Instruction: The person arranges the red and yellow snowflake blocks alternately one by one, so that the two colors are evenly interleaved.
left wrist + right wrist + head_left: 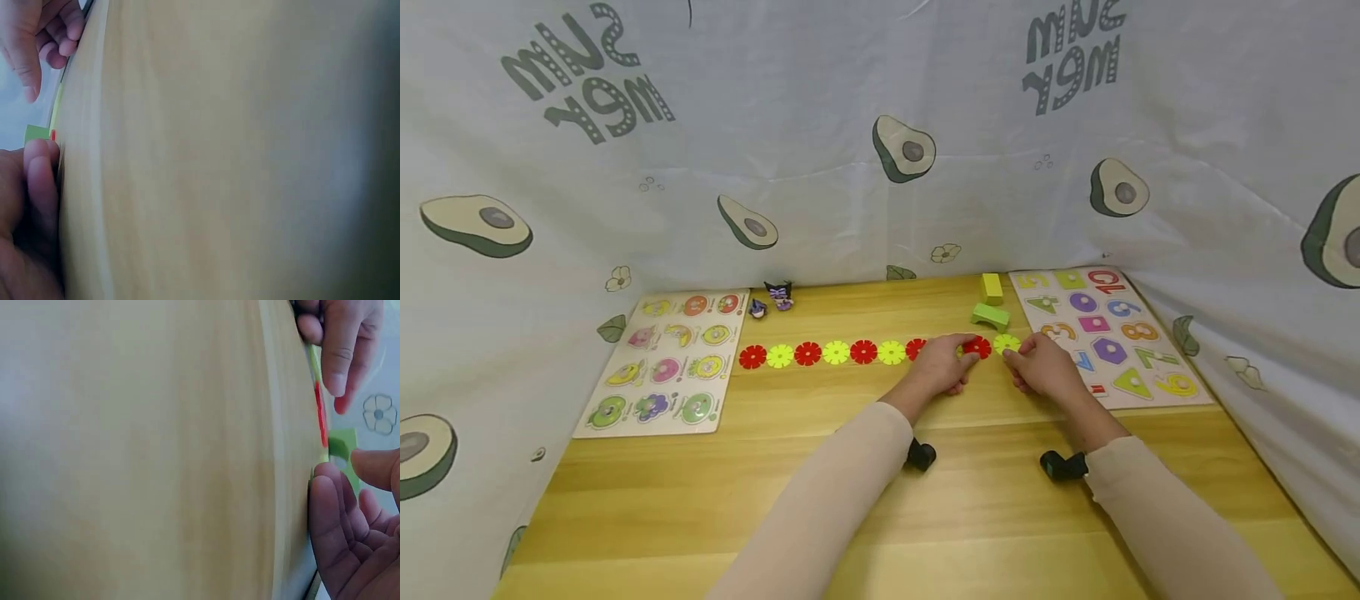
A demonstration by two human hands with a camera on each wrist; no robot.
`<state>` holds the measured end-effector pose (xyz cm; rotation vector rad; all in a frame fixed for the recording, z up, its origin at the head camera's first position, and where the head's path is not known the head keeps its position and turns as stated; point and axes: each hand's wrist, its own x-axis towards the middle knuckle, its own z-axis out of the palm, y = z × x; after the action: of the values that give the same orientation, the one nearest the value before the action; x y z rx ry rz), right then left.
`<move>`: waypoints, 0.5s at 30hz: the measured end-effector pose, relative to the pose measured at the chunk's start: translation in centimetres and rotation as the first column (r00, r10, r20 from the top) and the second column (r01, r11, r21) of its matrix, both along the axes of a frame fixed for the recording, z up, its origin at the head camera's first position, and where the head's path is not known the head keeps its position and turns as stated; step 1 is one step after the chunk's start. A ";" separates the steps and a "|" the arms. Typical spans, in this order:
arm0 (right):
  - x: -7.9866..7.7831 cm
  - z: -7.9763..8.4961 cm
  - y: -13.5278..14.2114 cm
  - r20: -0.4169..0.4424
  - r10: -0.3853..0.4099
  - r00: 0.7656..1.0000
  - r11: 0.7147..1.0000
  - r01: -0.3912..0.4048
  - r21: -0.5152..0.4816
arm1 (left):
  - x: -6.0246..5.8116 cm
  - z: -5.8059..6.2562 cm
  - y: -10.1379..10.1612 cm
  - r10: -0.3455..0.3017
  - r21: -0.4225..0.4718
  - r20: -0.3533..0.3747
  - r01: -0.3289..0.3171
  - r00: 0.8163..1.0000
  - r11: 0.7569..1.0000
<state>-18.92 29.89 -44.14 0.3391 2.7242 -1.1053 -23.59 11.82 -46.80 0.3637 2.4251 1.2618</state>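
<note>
A row of notched plastic flower discs, alternating red and yellow, runs across the table. In the head view my left hand (936, 367) covers part of the row, its fingertips at a red disc (977, 347). My right hand (1045, 367) is at the yellow disc (1006, 343) on the right end, its fingertips by the edge. From the right wrist, the right hand (359, 534) shows its thumb apart from its fingers. The left hand (347, 347) points its fingertips close above the red disc (321, 415). In the left wrist view, the left fingers lie low at the tabletop.
A fruit puzzle board (658, 367) lies on the left, a number-and-shape board (1105, 342) on the right. Behind the row stand a green arch block (990, 316), a yellow block (992, 288) and small figurines (780, 295). A patterned curtain (820, 167) borders the table.
</note>
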 end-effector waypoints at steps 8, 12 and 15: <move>2.2 1.5 0.8 -0.067 0.084 0.994 0.983 -0.072 0.167 | 2.8 -0.3 -3.5 -0.080 0.113 -0.100 0.091 0.992 0.989; 3.8 2.9 1.6 -0.128 0.120 0.984 0.969 -0.089 0.229 | 5.3 0.8 -8.4 -0.105 0.056 -0.130 0.113 0.986 0.992; 4.7 3.9 2.3 -0.176 0.148 0.973 0.956 -0.094 0.279 | 6.5 2.0 -12.9 -0.058 -0.069 -0.243 0.042 0.968 0.997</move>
<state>-14.25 32.17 -40.26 0.0993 3.0286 -0.7740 -17.14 -1.08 -44.76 0.5903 2.6348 1.1757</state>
